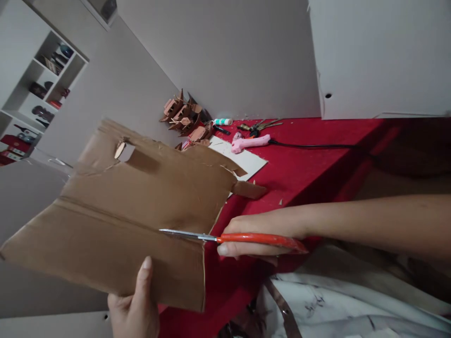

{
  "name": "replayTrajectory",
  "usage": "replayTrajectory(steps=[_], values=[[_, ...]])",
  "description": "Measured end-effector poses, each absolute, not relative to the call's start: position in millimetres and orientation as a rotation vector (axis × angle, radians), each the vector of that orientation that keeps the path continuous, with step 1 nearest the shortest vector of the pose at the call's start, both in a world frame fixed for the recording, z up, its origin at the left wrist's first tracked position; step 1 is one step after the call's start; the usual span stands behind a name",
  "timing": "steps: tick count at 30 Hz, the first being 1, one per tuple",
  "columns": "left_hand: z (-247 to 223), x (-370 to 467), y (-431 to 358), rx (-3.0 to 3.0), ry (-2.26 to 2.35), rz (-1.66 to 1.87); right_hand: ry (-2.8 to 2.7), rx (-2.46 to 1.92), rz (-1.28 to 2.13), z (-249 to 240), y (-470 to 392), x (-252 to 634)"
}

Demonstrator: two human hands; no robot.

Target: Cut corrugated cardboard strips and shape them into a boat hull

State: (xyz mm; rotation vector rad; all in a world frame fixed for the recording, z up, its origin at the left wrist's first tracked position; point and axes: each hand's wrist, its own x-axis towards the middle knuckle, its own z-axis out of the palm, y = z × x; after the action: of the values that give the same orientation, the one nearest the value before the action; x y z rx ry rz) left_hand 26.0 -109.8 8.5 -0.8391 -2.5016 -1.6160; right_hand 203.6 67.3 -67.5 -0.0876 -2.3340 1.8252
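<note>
My left hand [134, 305], at seven o'clock, pinches the lower edge of a brown cardboard piece [141, 188]: the thumb lies flat on its face, while the other fingers are hidden behind it. The cardboard spreads from the middle of my view out towards nine o'clock, tilted, with a crease running across it. At five o'clock my right hand [260, 225] is closed around the orange handles of the scissors [253, 238], fingers wrapped and thumb alongside. One blade points to nine o'clock over the cardboard's face; I cannot tell how the other blade sits. Beyond the cardboard, on the red bench [296, 166], a pink glue gun [250, 142] lies at one o'clock partly over a white sheet [259, 164], its black cord trailing towards three. A white-and-green tube [223, 121] lies at twelve, and brown model ships [183, 112] stand around eleven.
</note>
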Motion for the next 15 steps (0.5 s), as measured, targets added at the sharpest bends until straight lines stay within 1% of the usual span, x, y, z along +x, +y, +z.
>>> replayTrajectory(steps=[3,5,8,12,14,15], values=[[5,22,-110,-0.851,-2.453,-1.597,-2.436,-0.057,2.007,-62,67,204],[8,20,-110,-0.876,-2.452,-1.651,-2.397,-0.019,2.011,-58,68,206],[17,19,-111,-0.914,-2.403,-1.732,-2.429,0.015,1.923,-56,71,209],[23,10,-112,-0.745,-2.105,-1.744,-2.345,-0.024,2.015,-66,73,214],[26,-6,-112,-0.772,-1.868,-1.652,-2.209,-0.039,2.089,-73,73,215],[28,-18,-112,-0.846,-1.732,-1.540,-2.098,-0.071,2.122,-76,72,216]])
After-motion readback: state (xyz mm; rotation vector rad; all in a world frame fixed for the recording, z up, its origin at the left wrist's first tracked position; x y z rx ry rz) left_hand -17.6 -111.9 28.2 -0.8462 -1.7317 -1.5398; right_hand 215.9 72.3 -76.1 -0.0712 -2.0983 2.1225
